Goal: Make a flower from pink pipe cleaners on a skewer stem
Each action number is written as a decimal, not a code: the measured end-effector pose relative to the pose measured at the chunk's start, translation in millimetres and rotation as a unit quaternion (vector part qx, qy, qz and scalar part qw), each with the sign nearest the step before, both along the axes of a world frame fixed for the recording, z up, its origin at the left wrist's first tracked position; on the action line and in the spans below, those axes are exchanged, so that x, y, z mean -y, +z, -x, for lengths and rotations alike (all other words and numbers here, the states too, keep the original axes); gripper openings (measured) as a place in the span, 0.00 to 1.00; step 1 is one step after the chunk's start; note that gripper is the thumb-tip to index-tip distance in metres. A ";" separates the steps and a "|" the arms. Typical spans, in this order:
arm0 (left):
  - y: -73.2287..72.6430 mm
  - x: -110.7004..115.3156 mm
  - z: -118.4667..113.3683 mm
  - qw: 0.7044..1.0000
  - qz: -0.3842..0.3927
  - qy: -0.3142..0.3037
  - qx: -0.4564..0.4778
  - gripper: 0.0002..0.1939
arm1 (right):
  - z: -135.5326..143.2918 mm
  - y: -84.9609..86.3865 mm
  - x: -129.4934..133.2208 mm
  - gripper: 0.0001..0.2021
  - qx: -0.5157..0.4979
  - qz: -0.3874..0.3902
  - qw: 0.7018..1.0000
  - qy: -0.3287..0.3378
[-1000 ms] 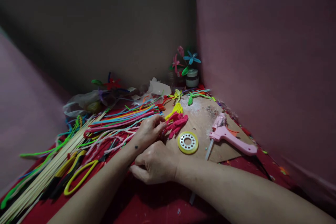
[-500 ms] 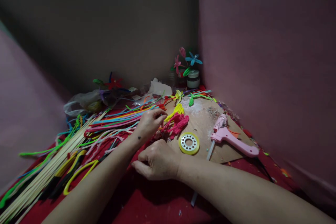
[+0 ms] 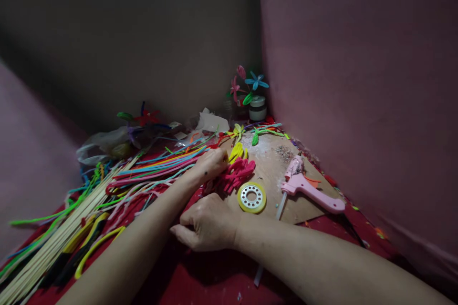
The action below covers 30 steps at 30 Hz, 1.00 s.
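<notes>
My left hand (image 3: 212,164) reaches forward with its fingers curled, right beside a bundle of folded pink pipe cleaners (image 3: 239,174) and a yellow pipe cleaner bundle (image 3: 237,153). Its fingertips are turned away, so anything in them is hidden. Closer to me, my right hand (image 3: 209,223) is closed, thumb against the bent fingers and pointing left; I cannot make out what it grips. Just right of it lies a yellow tape roll (image 3: 252,197) with a holed white core. A pink glue gun (image 3: 309,186) rests on the brown board (image 3: 272,174), its glue stick passing behind my right forearm.
Loose coloured pipe cleaners (image 3: 161,164) and pale thin sticks (image 3: 82,212) spread over the red cloth (image 3: 211,276) at left. Yellow-and-black handled tools (image 3: 77,248) lie nearby. A plastic bag (image 3: 103,145) and a jar (image 3: 257,108) with pipe cleaner flowers (image 3: 255,81) stand by the walls.
The whole view has shifted slightly, so most things sit further left. My left hand has moved a little toward the pink bundle, its fingers now turned further down. The right hand stays closed.
</notes>
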<state>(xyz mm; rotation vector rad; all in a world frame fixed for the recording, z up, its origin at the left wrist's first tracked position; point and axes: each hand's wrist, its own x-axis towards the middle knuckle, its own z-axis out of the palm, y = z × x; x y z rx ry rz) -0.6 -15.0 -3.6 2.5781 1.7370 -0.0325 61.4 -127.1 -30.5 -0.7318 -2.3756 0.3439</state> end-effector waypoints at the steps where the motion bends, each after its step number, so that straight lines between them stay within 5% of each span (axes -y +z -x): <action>1: -0.5 0.0 -0.2 1.000 -0.004 0.005 0.002 0.11 | 0.1 -0.3 0.1 0.17 0.000 -0.001 1.000 0.001; 8: -1.4 3.0 -1.6 0.998 -0.051 0.042 0.018 0.13 | 0.7 -3.0 -0.9 0.18 -0.006 -0.008 1.000 0.000; 16: 1.7 -2.9 2.5 0.999 -0.034 0.029 0.018 0.13 | 0.7 -2.1 -0.2 0.17 -0.009 -0.002 1.000 0.000; 30: 2.5 -2.2 -25.1 0.997 -0.037 -0.031 0.052 0.22 | 2.5 -4.3 -2.1 0.15 -0.024 -0.027 0.999 -0.015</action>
